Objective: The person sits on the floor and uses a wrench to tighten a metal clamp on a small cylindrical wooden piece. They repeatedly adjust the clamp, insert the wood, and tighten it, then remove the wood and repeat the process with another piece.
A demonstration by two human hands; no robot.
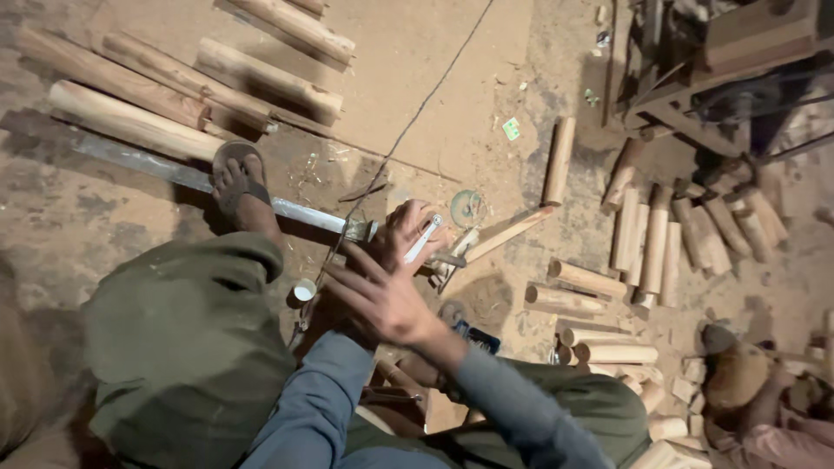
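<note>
I watched from the head camera and took the long metal bar on the floor as my landmark. A sandalled foot pressed down on its middle, and its near end ran out just beside the hands.

At that near end, the left hand was curled around a slim white tool, fingers closed on it in a pinch, and it rested against a squared wooden piece that lay slanting away from the bar's tip. The right hand hovered just in front of the bar's end, crossing over the left, its fingers spread wide and holding nothing.

I judged the squared wooden piece to be light, stiff and dry, rough enough not to slip; it looked best gripped around its middle, where both ends would balance. The white tool seemed thin and rigid, and I could not tell exactly what it was.

Beyond the bar, thick round logs lay side by side. Well off from its near end, shorter turned dowels were piled loosely on the dusty floor. A small white cup stood close beside the knee, below the bar.
</note>
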